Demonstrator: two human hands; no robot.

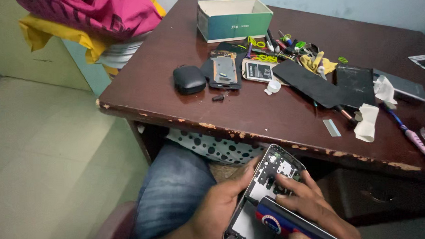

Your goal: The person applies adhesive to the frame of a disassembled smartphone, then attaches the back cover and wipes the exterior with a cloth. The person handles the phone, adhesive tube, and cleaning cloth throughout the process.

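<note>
The wooden desk fills the upper frame, dark brown and glossy, its near edge chipped down to pale wood. Everything else sits relative to that desk. Beyond its far-left corner a heap of magenta and yellow cloth slumps over a pale stack. At the desk's back edge stands an open cardboard box, teal sides, pale inside. Towards the desk's right, a flat black panel lies slantwise, matte and rectangular, and just beside it a darker slab. Near the desk's middle, a rounded black case, smooth and pebble-shaped, rests just left of a stripped phone back. Crumpled white tissue lies near the desk's front right.

Below the desk's front edge, over the person's blue-jeaned lap, is the opened phone frame. Its long axis runs on a diagonal, top end pointing up and right towards the desk, bottom end down and left out of frame. It looks gutted: pale metal chassis, black cut-outs, small component pockets, a bare grey plate lower down. The left hand cradles it from beneath, fingers curled around the left edge. The right hand lies across it, fingertips pressing on the upper inner section, while a dark card-like piece with a red and blue mark is tucked under that hand against the frame.
</note>
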